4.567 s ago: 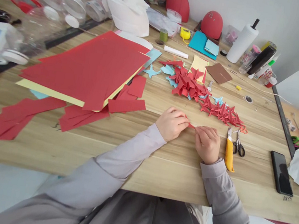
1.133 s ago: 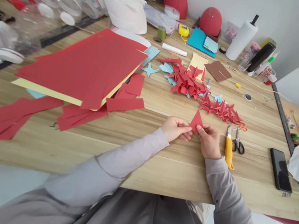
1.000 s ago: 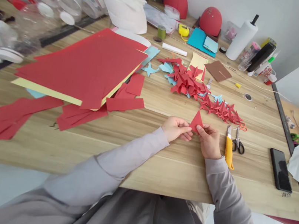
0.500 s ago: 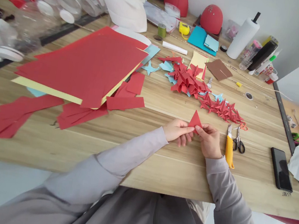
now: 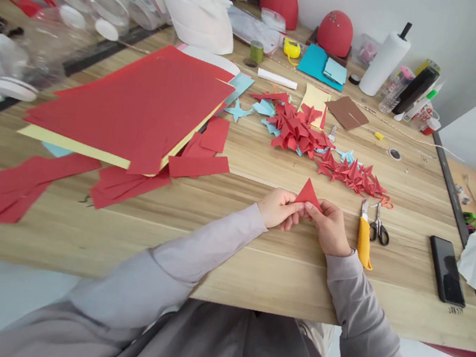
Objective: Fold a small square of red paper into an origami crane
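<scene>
The red paper triangle [image 5: 308, 194] is located right of centre in the frame, held over the bench [image 5: 276, 280]. Its base runs across the frame and its tip points toward the upper edge. The left hand [image 5: 277, 208] and right hand [image 5: 329, 228] each hold 1 end of the base in a narrow pinch grip; neither hand is clearly nearer. The utility knife [image 5: 362, 243] and scissors [image 5: 379, 226] lie just right of the right hand. Folded red paper shapes [image 5: 348, 174] lie above the tip. Open bench lies below the hands.
</scene>
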Tool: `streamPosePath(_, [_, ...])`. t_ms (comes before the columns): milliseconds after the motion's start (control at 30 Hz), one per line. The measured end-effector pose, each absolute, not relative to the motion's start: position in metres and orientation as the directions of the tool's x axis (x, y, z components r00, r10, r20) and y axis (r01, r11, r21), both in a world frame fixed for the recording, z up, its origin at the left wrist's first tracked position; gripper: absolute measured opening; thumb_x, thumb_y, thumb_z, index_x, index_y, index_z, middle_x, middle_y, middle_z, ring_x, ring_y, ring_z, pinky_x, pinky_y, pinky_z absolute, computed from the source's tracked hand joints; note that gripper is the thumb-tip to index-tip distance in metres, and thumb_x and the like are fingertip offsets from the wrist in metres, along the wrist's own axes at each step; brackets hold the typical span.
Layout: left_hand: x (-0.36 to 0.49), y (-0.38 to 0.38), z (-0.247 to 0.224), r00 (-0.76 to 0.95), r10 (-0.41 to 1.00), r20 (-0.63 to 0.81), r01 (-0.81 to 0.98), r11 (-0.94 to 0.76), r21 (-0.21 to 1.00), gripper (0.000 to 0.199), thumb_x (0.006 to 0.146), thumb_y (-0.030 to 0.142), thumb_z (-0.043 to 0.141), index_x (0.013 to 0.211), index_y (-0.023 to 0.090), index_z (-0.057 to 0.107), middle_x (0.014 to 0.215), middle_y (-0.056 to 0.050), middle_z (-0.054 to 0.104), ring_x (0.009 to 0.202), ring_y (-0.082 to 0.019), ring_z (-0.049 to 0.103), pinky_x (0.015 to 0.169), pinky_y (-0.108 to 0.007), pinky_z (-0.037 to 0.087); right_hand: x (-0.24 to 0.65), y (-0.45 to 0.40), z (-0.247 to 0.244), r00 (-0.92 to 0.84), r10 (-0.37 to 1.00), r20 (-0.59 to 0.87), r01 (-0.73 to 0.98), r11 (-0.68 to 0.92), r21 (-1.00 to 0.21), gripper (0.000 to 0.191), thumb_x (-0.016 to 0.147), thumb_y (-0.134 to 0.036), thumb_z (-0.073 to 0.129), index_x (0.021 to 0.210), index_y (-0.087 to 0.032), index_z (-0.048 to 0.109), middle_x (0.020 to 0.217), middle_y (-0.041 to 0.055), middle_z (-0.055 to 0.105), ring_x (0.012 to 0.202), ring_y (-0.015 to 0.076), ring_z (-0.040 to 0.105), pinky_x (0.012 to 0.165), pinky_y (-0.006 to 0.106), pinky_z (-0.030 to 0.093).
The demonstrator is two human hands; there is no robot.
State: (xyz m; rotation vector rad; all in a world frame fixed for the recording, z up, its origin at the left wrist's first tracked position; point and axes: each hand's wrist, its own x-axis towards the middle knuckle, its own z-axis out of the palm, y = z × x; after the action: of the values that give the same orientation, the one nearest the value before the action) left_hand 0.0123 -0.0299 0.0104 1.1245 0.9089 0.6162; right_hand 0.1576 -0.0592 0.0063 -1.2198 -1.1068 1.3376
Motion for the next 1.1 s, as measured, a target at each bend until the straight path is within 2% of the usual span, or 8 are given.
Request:
streamPosePath(100, [0.0117, -0.0299, 0.0127, 0.486, 0.826, -0.285, 0.023, 0.313, 0.949, 0.022, 0.079, 0.024, 0.056, 0.062, 0.01, 0.054, 0.044, 0.002, 0.054, 0.029, -0.007, 0.048, 0.028, -0.016, 0.035, 0.1563, -0.0599, 0.0077, -0.016, 0.994, -0.104, -0.045, -0.105, -0.993, 0.025, 0.068, -0.039, 0.068, 0.061, -0.017, 0.059, 0.056, -0.0031, 0.055, 0.052, 0.0086, 0.046, 0.052, 0.023, 0.035])
streamPosePath(400, [0.0119, -0.0314, 0.0145, 0.396, 0.891, -0.22, 0.034, 0.225, 0.974, 0.021, 0.079, 0.022, 0.056, 0.062, 0.011, 0.055, 0.044, 0.003, 0.054, 0.028, -0.006, 0.045, 0.028, -0.016, 0.033, 0.1568, -0.0564, 0.0059, 0.12, 0.962, -0.244, -0.221, -0.214, -0.952, 0.03, 0.052, -0.036, 0.078, 0.053, -0.017, 0.055, 0.047, -0.0046, 0.052, 0.044, 0.0073, 0.041, 0.045, 0.023, 0.029])
streamPosePath(567, [0.0084, -0.0279, 0.0168, 0.361, 0.913, -0.191, 0.05, 0.186, 0.981, 0.022, 0.079, 0.022, 0.055, 0.06, 0.01, 0.056, 0.044, 0.001, 0.054, 0.029, -0.006, 0.046, 0.029, -0.017, 0.034, 0.1567, -0.056, 0.0097, 0.202, 0.952, -0.23, -0.283, -0.169, -0.944, 0.028, 0.05, -0.033, 0.08, 0.052, -0.017, 0.057, 0.047, -0.0048, 0.052, 0.045, 0.007, 0.041, 0.045, 0.024, 0.029])
streamPosePath(767, [0.0064, -0.0259, 0.0184, 0.349, 0.913, -0.209, 0.01, 0.22, 0.976, 0.023, 0.078, 0.024, 0.058, 0.06, 0.01, 0.056, 0.044, 0.001, 0.054, 0.029, -0.006, 0.046, 0.029, -0.017, 0.035, 0.1592, -0.0568, 0.0106, 0.115, 0.97, -0.216, -0.347, -0.165, -0.923, 0.025, 0.058, -0.036, 0.076, 0.056, -0.018, 0.06, 0.053, -0.0018, 0.059, 0.05, 0.0099, 0.05, 0.053, 0.026, 0.039])
streamPosePath(933, [0.0052, -0.0235, 0.0165, 0.343, 0.914, -0.217, 0.007, 0.229, 0.973, 0.022, 0.078, 0.022, 0.056, 0.059, 0.011, 0.055, 0.043, 0.002, 0.054, 0.029, -0.007, 0.046, 0.029, -0.018, 0.034, 0.1637, -0.0542, 0.0063, 0.149, 0.969, -0.195, -0.335, -0.136, -0.932, 0.029, 0.068, -0.046, 0.065, 0.07, -0.018, 0.066, 0.058, 0.0019, 0.063, 0.054, 0.0138, 0.057, 0.056, 0.028, 0.044])
streamPosePath(1000, [0.006, -0.0244, 0.0146, 0.367, 0.906, -0.214, 0.014, 0.224, 0.974, 0.022, 0.078, 0.023, 0.056, 0.06, 0.011, 0.055, 0.043, 0.002, 0.054, 0.028, -0.007, 0.045, 0.029, -0.018, 0.034, 0.1626, -0.055, 0.0063, 0.089, 0.978, -0.188, -0.3, -0.154, -0.941, 0.028, 0.068, -0.046, 0.065, 0.07, -0.018, 0.067, 0.058, 0.0013, 0.063, 0.053, 0.0134, 0.056, 0.055, 0.028, 0.043])
streamPosePath(1100, [0.0073, -0.0274, 0.0115, 0.43, 0.883, -0.187, 0.041, 0.188, 0.981, 0.025, 0.077, 0.029, 0.057, 0.058, 0.012, 0.055, 0.043, 0.001, 0.054, 0.028, -0.006, 0.044, 0.029, -0.017, 0.032, 0.1591, -0.0585, 0.008, -0.022, 0.989, -0.147, -0.157, -0.148, -0.976, 0.02, 0.065, -0.037, 0.071, 0.066, -0.017, 0.066, 0.059, 0.0003, 0.063, 0.053, 0.0116, 0.054, 0.055, 0.026, 0.042])
